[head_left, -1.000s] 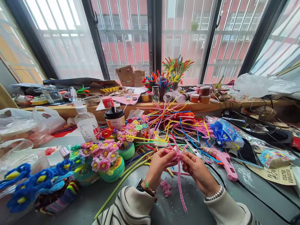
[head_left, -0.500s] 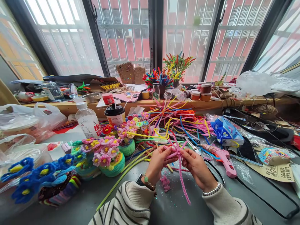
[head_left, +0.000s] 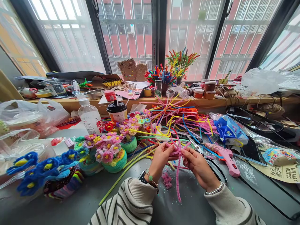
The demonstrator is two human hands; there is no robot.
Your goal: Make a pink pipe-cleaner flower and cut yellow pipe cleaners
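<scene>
Between my two hands is a bundle of pink pipe cleaners [head_left: 178, 178], crossed at a centre with arms spreading upward and one long strand hanging down. My left hand [head_left: 159, 162] pinches the bundle from the left, its fingers closed on the looped part. From the other side my right hand [head_left: 198, 167] grips near the crossing point with thumb and forefinger. Below the hands a small pink fuzzy piece [head_left: 167, 180] lies on the grey table [head_left: 187, 212] among scattered glitter. Fingers hide part of the crossing.
A pink glue gun [head_left: 226, 158] with its black cord and scissors [head_left: 195, 144] lie to the right. Pots of pink pipe-cleaner flowers [head_left: 114, 161] and blue flowers [head_left: 48, 167] stand left. Behind are a heap of loose pipe cleaners [head_left: 174, 114], a clear bottle [head_left: 90, 117] and a lidded cup [head_left: 117, 112].
The hanging pink strand has swung left and now hangs nearly straight. Both hands keep their hold on the bundle. The whole view has shifted slightly.
</scene>
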